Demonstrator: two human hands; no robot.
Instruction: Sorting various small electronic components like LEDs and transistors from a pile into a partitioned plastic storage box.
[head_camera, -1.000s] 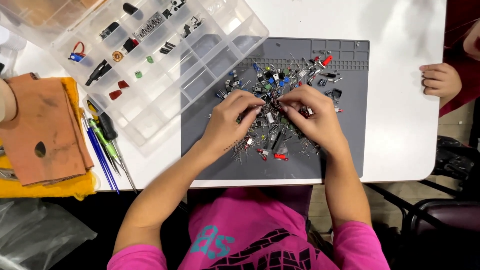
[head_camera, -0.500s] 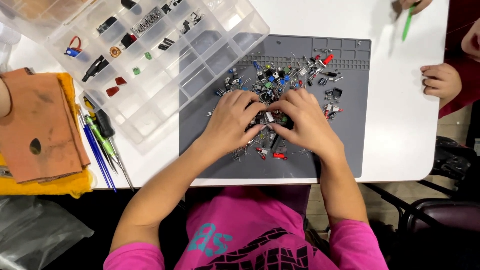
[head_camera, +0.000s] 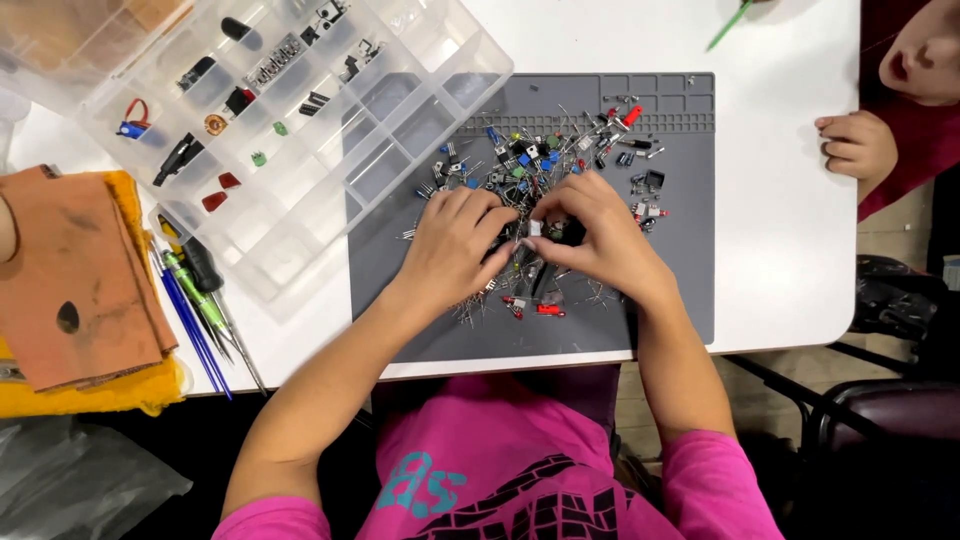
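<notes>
- On the grey work mat (head_camera: 400, 290), at the middle of the white desk (head_camera: 790, 250), lies a scattered pile of small electronic parts (head_camera: 560, 160).
- Left hand (head_camera: 455, 245) rests palm down on the pile, fingers curled, tips meeting the right hand's.
- Right hand (head_camera: 595, 235) also lies over the parts, fingers bent; between the two hands' fingertips sits a small pale part (head_camera: 535, 229), pinched there, though which hand has it I cannot tell.
- Clear plastic compartment box (head_camera: 300, 140) overlaps the mat's upper left corner, a few pieces in its cells.
- Screwdrivers (head_camera: 200, 300) lie just beside the box.
- Another person's hand (head_camera: 858, 145) rests at the desk's right edge.
</notes>
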